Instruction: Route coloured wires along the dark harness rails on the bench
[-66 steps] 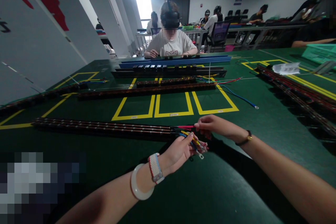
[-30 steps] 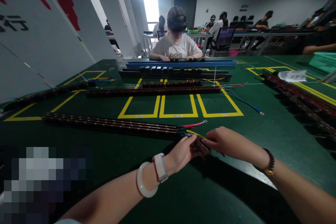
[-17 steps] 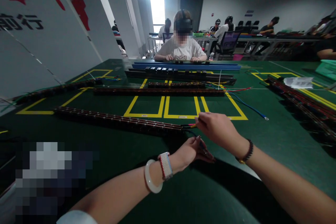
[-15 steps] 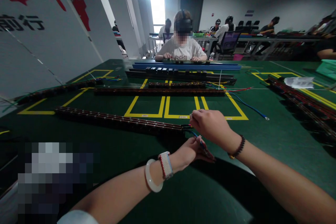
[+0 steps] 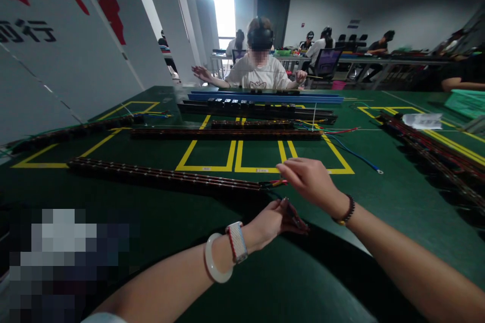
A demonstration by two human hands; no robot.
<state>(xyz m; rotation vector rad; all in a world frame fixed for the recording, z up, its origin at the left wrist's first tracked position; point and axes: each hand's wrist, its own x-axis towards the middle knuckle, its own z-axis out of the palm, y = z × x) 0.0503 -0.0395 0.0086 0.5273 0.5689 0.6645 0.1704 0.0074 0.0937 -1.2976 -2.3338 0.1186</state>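
Note:
A long dark bar assembly [image 5: 162, 174] with copper-coloured strips lies on the green table. Short red and yellow wires [image 5: 278, 183] stick out of its right end, and a dark blue wire [image 5: 276, 195] runs from there down to my left hand. My left hand [image 5: 278, 219] is pinched on that blue wire, with its other fingers stretched out low over the table. Just above and right of it is my right hand [image 5: 312, 179]. Its fingers curl downward beside the red and yellow wire ends, and anything between them is hidden.
Further back lie another long bar assembly [image 5: 227, 133], a black rail [image 5: 257, 109] and a blue rail [image 5: 265, 97]. A blue lead with a ring terminal [image 5: 380, 172] reaches right. More bars [image 5: 435, 161] and a green basket [image 5: 468, 103] stand right. A co-worker [image 5: 261, 70] sits opposite.
My right hand has drawn slightly back from the wires, so the red and yellow ends show more. The left hand has barely moved. The co-worker opposite has raised and spread both hands.

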